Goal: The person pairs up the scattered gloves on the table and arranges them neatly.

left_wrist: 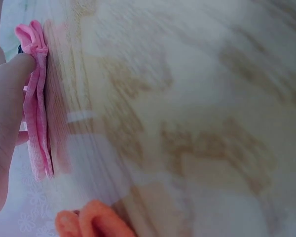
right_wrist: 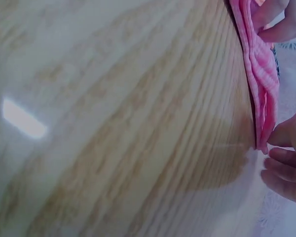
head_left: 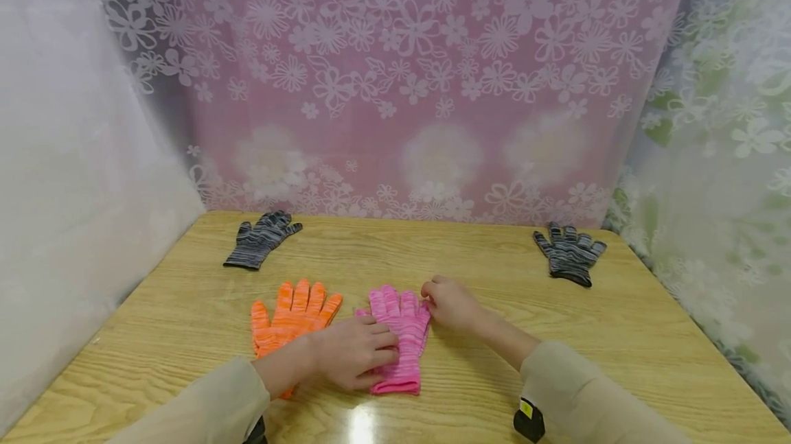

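Two pink gloves (head_left: 404, 334), one laid on the other, lie near the front of the table with cuffs toward me. My left hand (head_left: 361, 351) rests on their left side, fingers loosely bent; in the left wrist view its thumb (left_wrist: 22, 66) touches them near the cuffs. At the upper right, my right hand (head_left: 448, 303) pinches the tip of an outer glove finger. The right wrist view shows that thumb (right_wrist: 286, 133) against the pink fabric (right_wrist: 264, 74). Left of the pink gloves lies orange glovework (head_left: 296, 320), partly hidden under my left forearm.
A dark grey striped glove (head_left: 259, 241) lies at the table's back left, another grey striped glove (head_left: 570, 255) at the back right. A pink flowered curtain (head_left: 402, 87) hangs behind the wooden table (head_left: 482, 245), with pale sheets at both sides.
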Motion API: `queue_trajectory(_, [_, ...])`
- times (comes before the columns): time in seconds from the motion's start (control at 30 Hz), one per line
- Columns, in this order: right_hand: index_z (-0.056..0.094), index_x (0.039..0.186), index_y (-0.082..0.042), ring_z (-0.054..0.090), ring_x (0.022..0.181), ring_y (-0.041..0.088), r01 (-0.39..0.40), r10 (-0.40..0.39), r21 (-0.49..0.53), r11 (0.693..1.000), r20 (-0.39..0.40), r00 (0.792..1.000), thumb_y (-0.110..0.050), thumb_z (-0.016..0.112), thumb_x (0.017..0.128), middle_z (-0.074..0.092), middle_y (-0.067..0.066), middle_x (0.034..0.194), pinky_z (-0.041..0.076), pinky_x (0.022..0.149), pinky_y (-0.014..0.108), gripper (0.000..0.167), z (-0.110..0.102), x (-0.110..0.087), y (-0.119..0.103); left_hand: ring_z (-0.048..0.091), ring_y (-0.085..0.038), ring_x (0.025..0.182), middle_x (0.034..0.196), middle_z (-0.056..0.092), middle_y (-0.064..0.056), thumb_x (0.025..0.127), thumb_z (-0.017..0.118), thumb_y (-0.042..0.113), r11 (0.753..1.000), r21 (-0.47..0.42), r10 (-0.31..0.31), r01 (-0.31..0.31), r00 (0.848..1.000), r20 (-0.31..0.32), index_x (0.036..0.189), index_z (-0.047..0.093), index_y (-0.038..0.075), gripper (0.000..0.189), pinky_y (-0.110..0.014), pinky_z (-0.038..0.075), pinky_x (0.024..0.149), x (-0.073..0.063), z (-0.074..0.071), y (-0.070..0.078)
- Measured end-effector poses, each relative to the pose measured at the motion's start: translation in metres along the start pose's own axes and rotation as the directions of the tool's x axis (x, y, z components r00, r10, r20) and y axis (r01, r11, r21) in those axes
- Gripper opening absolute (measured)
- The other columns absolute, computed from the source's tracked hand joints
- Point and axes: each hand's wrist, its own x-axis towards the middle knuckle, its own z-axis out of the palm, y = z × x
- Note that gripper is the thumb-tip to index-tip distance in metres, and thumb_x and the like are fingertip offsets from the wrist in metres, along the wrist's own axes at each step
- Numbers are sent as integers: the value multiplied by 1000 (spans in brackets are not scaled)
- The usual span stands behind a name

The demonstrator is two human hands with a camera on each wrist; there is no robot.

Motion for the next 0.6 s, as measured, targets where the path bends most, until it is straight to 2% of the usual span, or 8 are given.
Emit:
queue_trajectory(0.03, [62, 82, -1, 54, 69, 18, 31, -31, -30, 999, -2, 1000, -1, 64, 75, 54, 6, 76, 46, 60, 30, 7, -1, 0, -2, 51, -10, 100, 109, 55, 4, 91, 49, 41, 1000, -1, 1, -1, 1000, -1, 108, 61, 19, 30, -26, 43, 81, 0, 0, 0])
queue_trajectory(0.07, [63, 81, 1, 55, 70, 22, 37, -37, -60, 998, 8, 999, 2, 66, 72, 55, 8, 77, 48, 62, 32, 10, -9, 3, -15, 51, -10, 99, 109, 55, 4, 91, 49, 41, 1000, -3, 1, -1, 1000, -2, 108, 61, 19, 30, -26, 43, 81, 0, 0, 0])
queue_trajectory(0.13, [65, 82, -2, 57, 74, 20, 92, -91, -102, 991, 12, 996, -1, 68, 73, 58, 6, 80, 48, 65, 30, 9, -14, 5, -22, 50, -10, 99, 109, 55, 4, 91, 49, 41, 1000, -1, 4, -4, 1000, -3, 107, 61, 19, 30, -26, 43, 81, -1, 1, 0])
queue_trajectory(0.27, [66, 80, -10, 57, 77, 15, 175, -158, -112, 978, 150, 976, -8, 68, 75, 60, 0, 83, 47, 69, 27, 6, -25, 7, -36, 50, -10, 100, 108, 56, 4, 91, 50, 41, 1000, 3, 1, -1, 1000, -4, 106, 61, 19, 30, -25, 42, 82, -1, 0, 0])
queue_trajectory(0.37, [66, 87, -13, 57, 82, 15, 242, -203, -116, 963, 275, 940, -11, 66, 76, 61, -2, 89, 46, 75, 27, 11, -28, 6, -39, 50, -10, 100, 108, 56, 4, 91, 50, 41, 1000, -5, -6, 6, 1000, -6, 106, 61, 19, 29, -25, 42, 82, 0, 0, 0])
queue_trajectory(0.47, [64, 96, -13, 56, 92, 16, 347, -292, -125, 930, 324, 900, -10, 64, 78, 60, -1, 98, 45, 82, 29, 19, -27, 2, -37, 50, -10, 99, 108, 56, 4, 91, 50, 41, 1000, -16, -4, 4, 1000, -10, 106, 61, 18, 29, -25, 42, 82, 0, 1, -1])
queue_trajectory(0.53, [63, 98, -15, 55, 95, 16, 437, -378, -140, 889, 317, 870, -9, 63, 80, 59, -2, 100, 44, 83, 30, 19, -25, -1, -34, 50, -10, 98, 107, 56, 3, 91, 50, 40, 1000, -21, -1, 0, 1000, -12, 106, 61, 18, 29, -25, 42, 81, 0, 1, -1])
queue_trajectory(0.6, [64, 95, -16, 54, 95, 14, 527, -468, -162, 834, 296, 833, -10, 63, 81, 60, -3, 98, 45, 82, 29, 15, -23, -4, -31, 50, -10, 98, 106, 56, 3, 91, 50, 40, 1000, -22, 2, -2, 1000, -13, 106, 61, 18, 29, -25, 42, 80, 1, 2, 0])
